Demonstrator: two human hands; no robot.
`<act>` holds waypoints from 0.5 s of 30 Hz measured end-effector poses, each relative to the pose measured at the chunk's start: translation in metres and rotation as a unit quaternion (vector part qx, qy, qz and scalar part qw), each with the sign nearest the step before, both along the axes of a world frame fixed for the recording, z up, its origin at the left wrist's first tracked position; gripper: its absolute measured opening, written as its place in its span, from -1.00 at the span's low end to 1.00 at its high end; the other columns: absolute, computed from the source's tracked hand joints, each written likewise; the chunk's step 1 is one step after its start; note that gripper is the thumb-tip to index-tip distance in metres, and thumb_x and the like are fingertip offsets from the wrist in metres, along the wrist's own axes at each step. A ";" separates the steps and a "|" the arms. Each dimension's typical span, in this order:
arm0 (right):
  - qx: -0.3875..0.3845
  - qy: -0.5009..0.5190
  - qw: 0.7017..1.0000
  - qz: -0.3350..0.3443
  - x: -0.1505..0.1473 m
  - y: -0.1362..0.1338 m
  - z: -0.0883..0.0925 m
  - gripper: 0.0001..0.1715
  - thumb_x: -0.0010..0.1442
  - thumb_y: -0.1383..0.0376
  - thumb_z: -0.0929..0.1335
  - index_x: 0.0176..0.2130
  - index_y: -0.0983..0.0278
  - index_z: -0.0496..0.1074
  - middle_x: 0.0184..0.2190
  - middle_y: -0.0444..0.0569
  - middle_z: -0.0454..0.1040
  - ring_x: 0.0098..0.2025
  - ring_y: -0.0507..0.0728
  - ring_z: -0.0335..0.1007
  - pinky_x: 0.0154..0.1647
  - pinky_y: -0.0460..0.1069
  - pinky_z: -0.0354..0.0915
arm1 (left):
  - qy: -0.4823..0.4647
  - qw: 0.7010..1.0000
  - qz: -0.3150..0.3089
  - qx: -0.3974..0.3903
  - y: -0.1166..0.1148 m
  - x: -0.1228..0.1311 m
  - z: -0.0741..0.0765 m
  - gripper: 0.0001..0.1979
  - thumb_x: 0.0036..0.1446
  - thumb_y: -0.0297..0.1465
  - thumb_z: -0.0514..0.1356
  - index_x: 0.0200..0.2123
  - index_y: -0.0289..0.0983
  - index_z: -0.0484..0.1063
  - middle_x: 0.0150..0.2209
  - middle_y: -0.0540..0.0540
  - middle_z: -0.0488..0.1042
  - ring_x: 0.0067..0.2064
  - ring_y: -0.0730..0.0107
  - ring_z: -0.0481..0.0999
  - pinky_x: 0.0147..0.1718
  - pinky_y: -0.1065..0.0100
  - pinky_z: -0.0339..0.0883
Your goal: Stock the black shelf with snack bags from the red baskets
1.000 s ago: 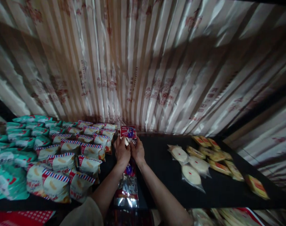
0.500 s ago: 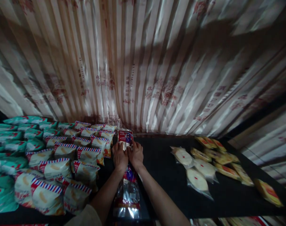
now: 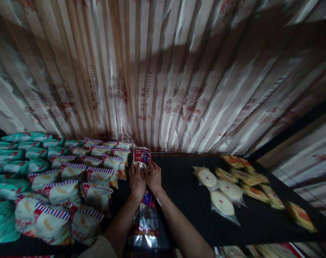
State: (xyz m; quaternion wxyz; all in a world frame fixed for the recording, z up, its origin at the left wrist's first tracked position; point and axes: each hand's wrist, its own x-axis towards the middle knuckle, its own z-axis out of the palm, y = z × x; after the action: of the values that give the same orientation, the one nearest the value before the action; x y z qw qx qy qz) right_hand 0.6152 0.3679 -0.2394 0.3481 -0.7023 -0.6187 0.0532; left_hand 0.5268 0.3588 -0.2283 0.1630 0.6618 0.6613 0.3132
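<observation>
A shiny red packet with a blue-purple figure lies flat at the back of the black shelf, beneath my fingertips. My left hand rests on its left side with the fingers stretched forward. Beside it, thumbs close together, my right hand lies over the right side, fingers also extended and slightly apart. Under my wrists and forearms runs a glossy silver and dark red packet, its far end partly hidden by my hands. I cannot tell how the packets overlap.
To the left stand rows of white bags with striped tops and, beyond them, green bags. On the right lie round pale cakes in clear wrap and several yellow packets. A pleated printed curtain hangs behind the shelf.
The view has shifted very slightly. Both hands stay on the red packet, with a little more of its printed front showing beyond my fingertips.
</observation>
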 end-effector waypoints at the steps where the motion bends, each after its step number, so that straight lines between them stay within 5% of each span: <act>1: 0.005 0.005 1.000 0.000 0.000 0.000 -0.002 -0.56 0.18 0.30 0.23 0.03 0.38 0.39 0.00 0.19 0.40 0.09 0.23 0.24 0.10 0.13 0.15 | -0.002 1.000 -0.001 0.005 0.000 0.000 -0.002 -0.56 0.16 -0.48 0.00 0.12 -0.39 0.26 0.20 -0.37 0.17 0.21 0.07 0.20 0.15 0.11 0.12; 9: 0.057 0.101 0.993 -0.010 0.001 -0.001 -0.014 -0.51 0.16 0.22 0.24 0.05 0.36 0.37 0.10 0.20 0.31 0.17 0.24 0.17 0.12 0.15 0.19 | -0.003 0.998 0.012 0.061 -0.006 0.000 0.002 -0.55 0.17 -0.46 -0.01 0.14 -0.39 0.22 0.26 -0.37 0.06 0.29 0.01 0.03 0.18 0.01 0.05; 15: 0.055 0.130 0.990 -0.026 0.004 0.006 -0.010 -0.49 0.23 0.16 0.16 0.06 0.35 0.35 0.14 0.18 0.27 0.22 0.23 0.11 0.16 0.18 0.15 | 0.051 0.994 -0.032 0.094 -0.036 -0.003 0.012 -0.54 0.11 -0.46 0.03 0.12 -0.39 0.26 0.28 -0.31 0.05 0.33 0.01 -0.11 0.23 -0.02 -0.08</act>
State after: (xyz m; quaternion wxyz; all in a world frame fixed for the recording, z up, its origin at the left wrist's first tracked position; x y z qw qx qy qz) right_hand 0.6194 0.3738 -0.2494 0.4651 -0.6849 -0.5516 0.1014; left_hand 0.5241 0.3224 -0.2168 0.0759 0.7100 0.6150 0.3345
